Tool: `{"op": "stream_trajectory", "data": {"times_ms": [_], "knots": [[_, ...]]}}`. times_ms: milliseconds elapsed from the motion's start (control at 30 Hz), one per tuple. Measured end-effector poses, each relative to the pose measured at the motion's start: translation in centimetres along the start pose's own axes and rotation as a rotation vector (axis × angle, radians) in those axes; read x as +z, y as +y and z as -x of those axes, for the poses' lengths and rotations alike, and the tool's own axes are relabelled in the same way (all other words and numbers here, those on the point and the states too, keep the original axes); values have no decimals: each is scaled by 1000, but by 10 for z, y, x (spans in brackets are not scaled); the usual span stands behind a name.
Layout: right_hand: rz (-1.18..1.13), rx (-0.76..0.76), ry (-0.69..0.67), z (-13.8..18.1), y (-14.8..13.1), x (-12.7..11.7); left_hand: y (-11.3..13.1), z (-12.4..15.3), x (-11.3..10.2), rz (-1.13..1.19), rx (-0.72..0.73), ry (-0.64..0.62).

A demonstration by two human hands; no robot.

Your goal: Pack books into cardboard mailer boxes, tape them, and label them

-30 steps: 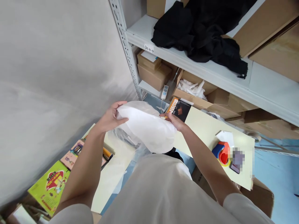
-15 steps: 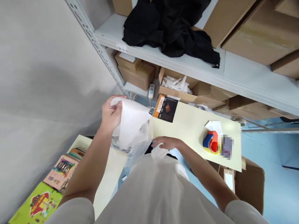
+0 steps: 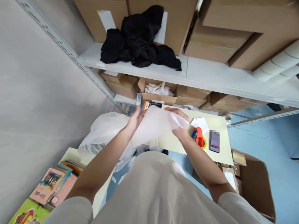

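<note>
By tbl edge, LH + RH hold wht sheet.

Thin translucent white sheet between left hand and right hand; red-blue plastic tape dispenser on pale-yellow rectangular desk, left of dark rectangular phone; crumpled black cloth on white metal shelf behind desk

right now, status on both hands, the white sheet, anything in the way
Left hand and right hand at thin white sheet, grips unclear. Sheet spread between them. Book partly hidden beyond it; tape dispenser off to the right.
</note>
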State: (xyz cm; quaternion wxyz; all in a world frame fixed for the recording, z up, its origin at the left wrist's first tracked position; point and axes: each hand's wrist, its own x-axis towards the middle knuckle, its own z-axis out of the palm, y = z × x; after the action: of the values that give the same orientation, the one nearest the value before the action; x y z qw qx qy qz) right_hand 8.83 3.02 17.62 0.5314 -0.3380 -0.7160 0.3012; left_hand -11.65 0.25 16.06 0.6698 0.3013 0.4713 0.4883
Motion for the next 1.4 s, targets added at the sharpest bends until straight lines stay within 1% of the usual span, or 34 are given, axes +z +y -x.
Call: {"op": "stream_trajectory", "data": {"times_ms": [67, 100, 133, 200, 267, 300, 367, 433, 500, 533, 567, 667, 700, 767, 800, 900, 1033, 1067, 1167, 1200, 1233, 1300, 1333, 1400], "knots": [[87, 124, 105, 0, 0, -22, -15, 4, 12, -84, 174, -54], [147, 162, 128, -1, 1, -32, -24, 6, 19, -175, 260, -75], [200, 188, 139, -2, 1, -42, -34, 7, 26, -304, 302, -112], [260, 230, 159, -5, 2, -60, -54, 3, 39, -574, 319, -89], [285, 270, 194, -8, 5, -77, -72, -9, 46, -792, 305, 7], [295, 287, 214, -9, 8, -85, -79, -18, 47, -888, 317, 48], [314, 305, 240, -6, 18, -101, -91, -37, 40, -1077, 370, 110], [321, 314, 239, 4, 33, -115, -104, -56, 27, -1216, 412, 126], [328, 341, 190, 21, 49, -126, -123, -72, 13, -1286, 430, 115], [339, 363, 154, 31, 57, -130, -135, -78, 6, -1312, 402, 101], [353, 393, 115, 42, 64, -132, -148, -82, 0, -1341, 340, 74], [386, 514, -19, 73, 82, -133, -189, -87, -13, -1404, 81, -2], [387, 555, -73, 81, 87, -132, -200, -86, -17, -1412, 16, -16], [367, 625, -188, 92, 96, -129, -216, -81, -24, -1415, -67, -22], [347, 655, -230, 96, 100, -129, -220, -78, -28, -1417, -101, -18], [271, 774, -275, 99, 111, -128, -220, -69, -43, -1416, -197, -1], [256, 978, -252, 96, 128, -129, -199, -63, -67, -1413, -325, 35], [277, 998, -244, 96, 133, -130, -193, -63, -72, -1421, -344, 53], [355, 993, -212, 95, 148, -137, -175, -64, -87, -1461, -369, 119], [364, 1004, -219, 96, 153, -139, -170, -64, -91, -1474, -377, 139], [368, 1026, -249, 96, 157, -142, -165, -64, -94, -1485, -385, 156], [417, 1078, -350, 98, 164, -146, -158, -62, -98, -1509, -401, 179], [494, 1087, -403, 99, 167, -146, -155, -61, -99, -1525, -406, 187], [722, 1050, -482, 102, 171, -144, -152, -60, -99, -1569, -410, 203]]}}
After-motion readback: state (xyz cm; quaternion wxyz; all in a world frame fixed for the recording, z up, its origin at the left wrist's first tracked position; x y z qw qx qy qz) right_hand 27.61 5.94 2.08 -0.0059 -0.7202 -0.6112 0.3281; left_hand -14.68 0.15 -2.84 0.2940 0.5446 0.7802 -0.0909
